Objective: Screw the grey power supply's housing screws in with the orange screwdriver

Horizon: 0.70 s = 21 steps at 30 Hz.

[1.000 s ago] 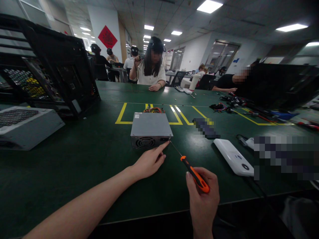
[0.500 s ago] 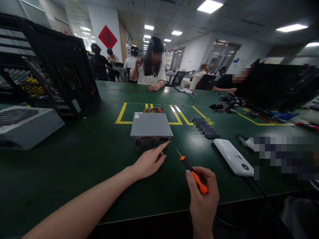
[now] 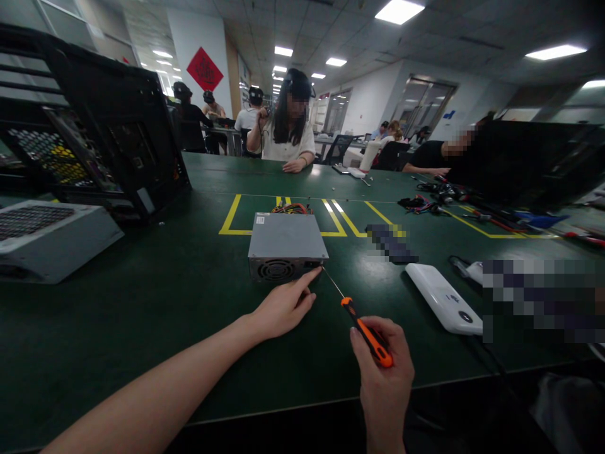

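A grey computer power supply [image 3: 289,237] lies flat on the green table, its fan grille facing me and a bundle of coloured cables behind it. My left hand [image 3: 283,310] rests in front of it with the index finger stretched out to the lower right corner of that face; the thumb is apart and the other fingers are partly hidden. My right hand [image 3: 388,362] is closed around the orange and black handle of a screwdriver [image 3: 363,326]. The thin shaft points up and left, its tip at the power supply's right corner beside my left fingertip. Whether a screw sits there is too small to tell.
At left stand a black computer case [image 3: 94,120] and a second power supply [image 3: 61,239]. A white power bank [image 3: 442,297] with a cable lies at right. Farther right are tools and cables [image 3: 425,200] and another dark case [image 3: 524,161]. A person [image 3: 288,132] sits opposite.
The screwdriver handle has turned in my right hand, so more of its orange side shows. My right thumb has shifted slightly left. My left hand and the power supply stay put.
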Available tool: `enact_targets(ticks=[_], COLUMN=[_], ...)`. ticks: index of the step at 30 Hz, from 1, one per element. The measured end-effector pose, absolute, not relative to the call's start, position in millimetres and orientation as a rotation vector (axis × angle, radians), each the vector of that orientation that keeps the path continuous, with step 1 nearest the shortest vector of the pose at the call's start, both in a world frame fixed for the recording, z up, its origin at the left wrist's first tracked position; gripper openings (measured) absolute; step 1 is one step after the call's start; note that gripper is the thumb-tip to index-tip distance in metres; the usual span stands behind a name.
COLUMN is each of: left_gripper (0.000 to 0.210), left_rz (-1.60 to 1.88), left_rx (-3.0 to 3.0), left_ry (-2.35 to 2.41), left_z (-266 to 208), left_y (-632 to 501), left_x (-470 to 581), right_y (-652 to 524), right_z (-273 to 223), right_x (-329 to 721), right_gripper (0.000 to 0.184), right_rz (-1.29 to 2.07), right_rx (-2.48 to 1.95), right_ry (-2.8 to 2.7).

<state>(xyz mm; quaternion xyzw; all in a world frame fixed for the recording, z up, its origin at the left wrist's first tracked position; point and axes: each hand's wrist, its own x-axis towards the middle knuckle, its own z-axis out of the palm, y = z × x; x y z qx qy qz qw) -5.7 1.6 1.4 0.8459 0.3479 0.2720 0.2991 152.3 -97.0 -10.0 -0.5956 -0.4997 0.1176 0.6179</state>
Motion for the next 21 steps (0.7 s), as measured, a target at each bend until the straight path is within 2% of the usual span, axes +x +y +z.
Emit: enact_targets(ticks=[7, 13, 21], left_gripper=[0.054, 0.053, 0.054], left_rz=[0.719, 0.723, 0.713], left_rx=[2.221, 2.226, 2.234], left_ry=[0.938, 0.942, 0.928], left_z=[-0.4, -0.8, 1.4], left_y=[1.5, 2.1, 1.6], left_x=[-6.0, -6.2, -6.2], right_y=[-98.9, -98.1, -96.1], right_z=[-8.7, -10.6, -13.4], right_x=[144.1, 148.0, 142.1], right_gripper=[0.026, 0.017, 0.029], right_rz=[0.498, 0.119, 0.154], right_rx=[-1.335, -1.343, -1.208], right_ry=[-1.000, -1.145, -1.004])
